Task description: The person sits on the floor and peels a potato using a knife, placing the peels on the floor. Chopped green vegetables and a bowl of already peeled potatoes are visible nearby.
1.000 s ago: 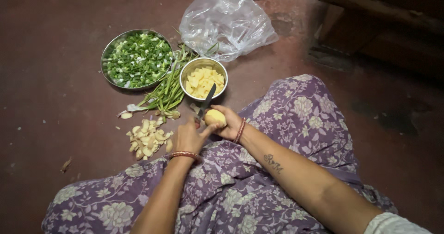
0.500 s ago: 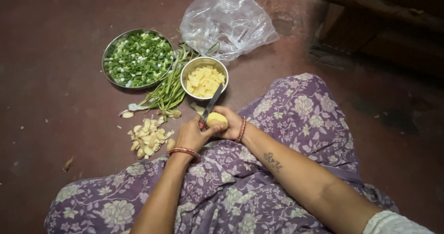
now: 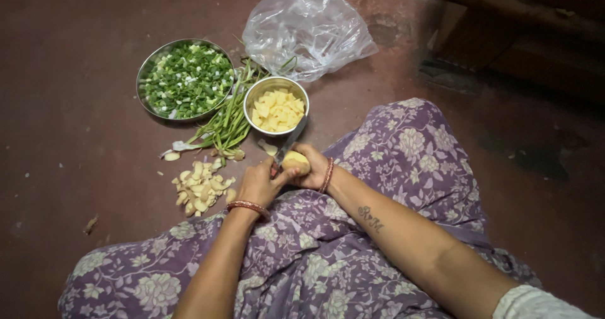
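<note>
My left hand (image 3: 257, 185) grips the handle of a knife (image 3: 289, 140), whose blade points up and away towards the small steel bowl. My right hand (image 3: 313, 169) holds a peeled yellow potato (image 3: 295, 161) against the blade, just above my lap in purple flowered cloth (image 3: 328, 256). The small steel bowl (image 3: 254, 96) in front of my hands holds cut yellow potato pieces (image 3: 276, 111). Both wrists carry red bangles.
A wide steel plate (image 3: 149, 59) of chopped green onion stands at the far left. Green stalks (image 3: 228, 123) lie between plate and bowl. A heap of pale peels (image 3: 200, 190) lies left of my hands. A clear plastic bag (image 3: 302, 32) sits behind; dark wooden furniture (image 3: 523, 29) is at the upper right.
The knife blade has tilted a little lower and to the right against the potato. My hands have barely shifted.
</note>
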